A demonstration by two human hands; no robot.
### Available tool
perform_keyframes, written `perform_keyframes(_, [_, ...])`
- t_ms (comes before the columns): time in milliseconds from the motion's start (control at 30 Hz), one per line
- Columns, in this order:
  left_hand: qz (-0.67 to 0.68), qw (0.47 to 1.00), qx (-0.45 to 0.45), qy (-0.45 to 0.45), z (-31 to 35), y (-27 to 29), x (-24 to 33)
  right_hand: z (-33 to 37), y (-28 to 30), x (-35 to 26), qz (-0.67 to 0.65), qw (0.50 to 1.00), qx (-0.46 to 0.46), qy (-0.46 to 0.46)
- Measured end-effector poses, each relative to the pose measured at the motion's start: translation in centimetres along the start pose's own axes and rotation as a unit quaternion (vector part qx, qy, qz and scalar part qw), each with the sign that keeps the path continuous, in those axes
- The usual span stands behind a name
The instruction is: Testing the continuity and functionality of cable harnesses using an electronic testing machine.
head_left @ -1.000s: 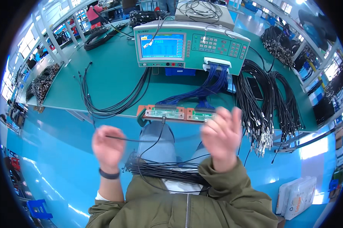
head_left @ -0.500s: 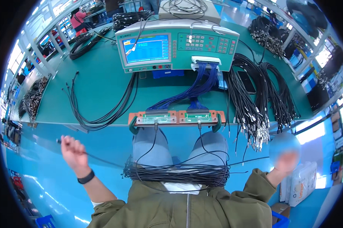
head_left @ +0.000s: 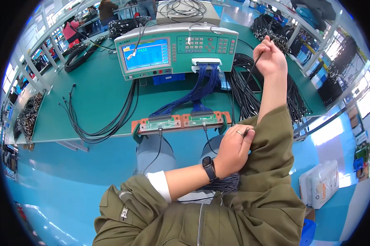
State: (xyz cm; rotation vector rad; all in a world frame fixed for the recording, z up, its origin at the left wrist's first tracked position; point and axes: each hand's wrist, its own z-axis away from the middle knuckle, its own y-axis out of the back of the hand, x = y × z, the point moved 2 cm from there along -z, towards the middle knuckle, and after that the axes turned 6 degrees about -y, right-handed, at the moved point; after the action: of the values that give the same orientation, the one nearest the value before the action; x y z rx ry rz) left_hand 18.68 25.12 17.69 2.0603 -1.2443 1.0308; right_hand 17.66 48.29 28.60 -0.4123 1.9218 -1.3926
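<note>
Both hands have shifted since the earlier frame: from spread wide apart at the lower edge of the view, they now sit over the right half of the bench.

Right hand (head_left: 270,57): raised above the far right part of the green table (head_left: 99,94), fingers closed, pinching the upper end of a thin black cable (head_left: 250,76).

Left hand (head_left: 233,149): crossed over to the right forearm near the table's near edge, fingers curled shut on the cable's lower end; ring and wrist watch visible. Cable runs taut between the two hands along the olive sleeve (head_left: 275,139).

Cable bundle (head_left: 222,184): black, lying across the lap beneath the left wrist.

Test fixture (head_left: 179,122): orange board with two connector blocks at the near table edge, middle; thin black leads hang from it.

Blue wire harness (head_left: 199,88): runs from fixture up to the tester.

Tester (head_left: 177,49): green box with lit blue screen, at the table's far middle.

Loose black cables (head_left: 107,123): looped on the left part of the table.

Further black cables (head_left: 299,102): draped over the right edge.
</note>
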Motion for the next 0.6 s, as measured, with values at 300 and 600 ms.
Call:
perform_keyframes(300, [0.085,0.979,-0.171,0.067,3.1,-0.8,7.3,-1.9,11.8,-11.7,0.009,0.987,0.064,0.145])
perform_keyframes(600, [0.432,0.871,0.147,0.179,2.3,13.9,5.7,12.9,7.5,-20.1,0.137,0.981,-0.072,0.115])
